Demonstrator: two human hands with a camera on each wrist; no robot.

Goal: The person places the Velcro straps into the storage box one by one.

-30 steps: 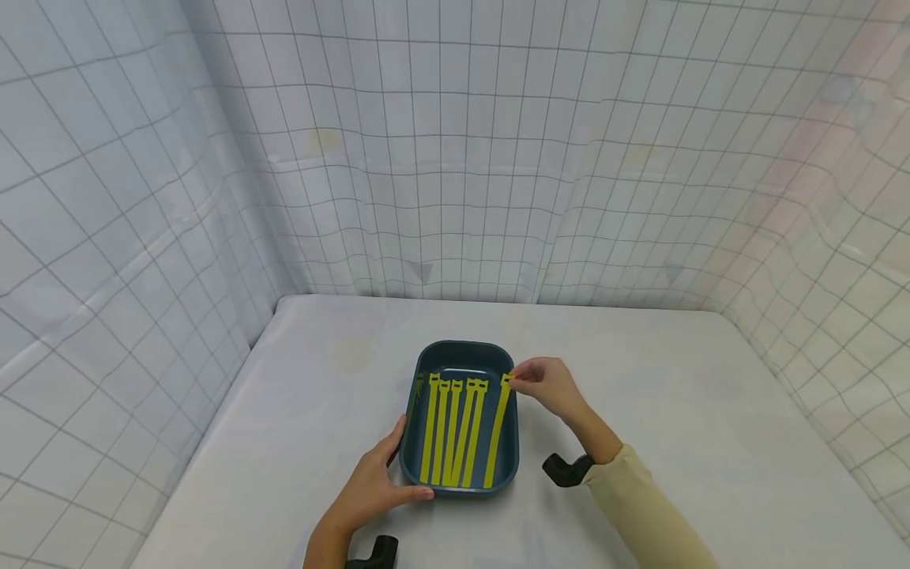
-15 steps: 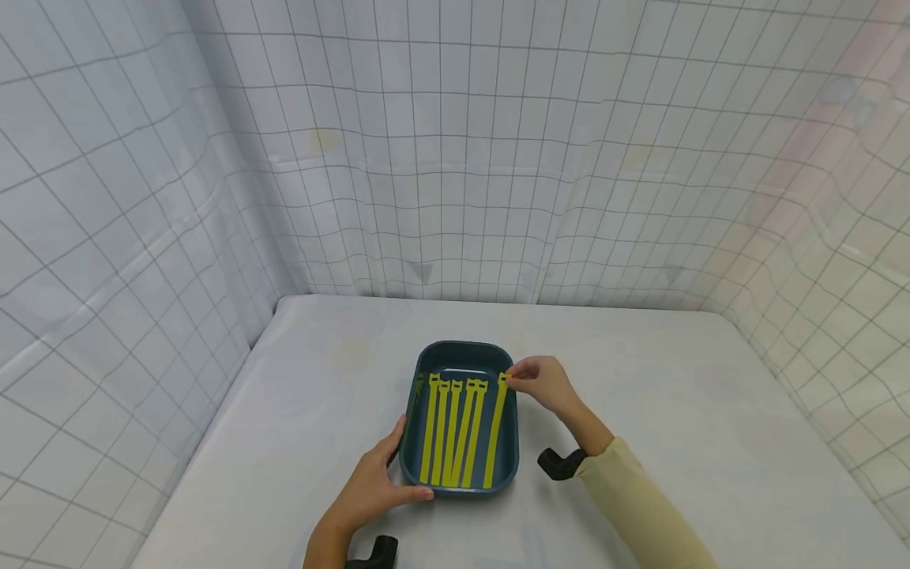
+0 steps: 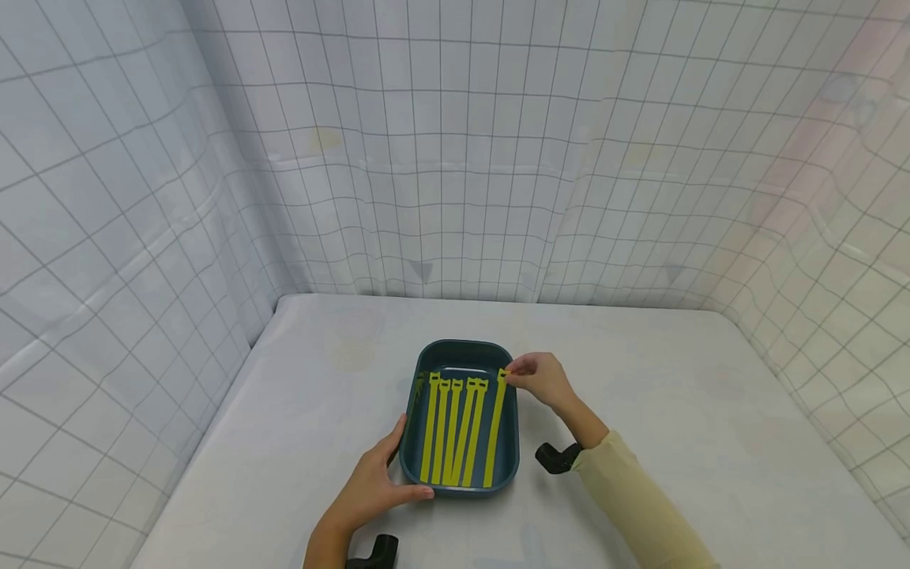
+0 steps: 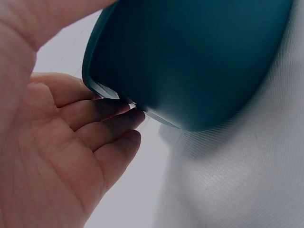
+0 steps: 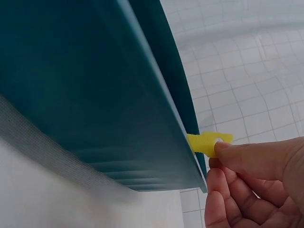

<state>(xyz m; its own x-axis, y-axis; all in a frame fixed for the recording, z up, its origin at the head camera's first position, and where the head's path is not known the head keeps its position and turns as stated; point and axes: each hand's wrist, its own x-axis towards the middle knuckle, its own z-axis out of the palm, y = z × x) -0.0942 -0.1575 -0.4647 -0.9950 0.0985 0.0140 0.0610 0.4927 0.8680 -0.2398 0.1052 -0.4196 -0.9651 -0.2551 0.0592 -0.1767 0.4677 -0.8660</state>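
Observation:
A dark teal tray [image 3: 478,492] stands on the white surface. Several flat yellow hook-and-loop cable ties [image 3: 441,431] lie lengthwise in its left and middle part. My left hand [image 3: 371,484] grips the tray's near left corner, thumb along the front and fingers at the left side. Between thumb and fingertips, my right hand [image 3: 546,381] pinches the slotted head of another yellow cable tie [image 3: 494,435] at the right wall. In the right wrist view, that cable tie's head [image 5: 208,142] sticks out above the tray's rim. Its lower part is hidden there by the tray wall.
A white table cover [image 3: 675,395] surrounds the tray. White grid-patterned curtains [image 3: 462,158] stand behind and at both sides. A black wrist mount [image 3: 558,458] sits at my right wrist, another black mount [image 3: 380,552] at the left.
My right hand has moved slightly left and away from me, bringing the pinched cable tie's head a little inward and up. The left hand and tray have stayed put.

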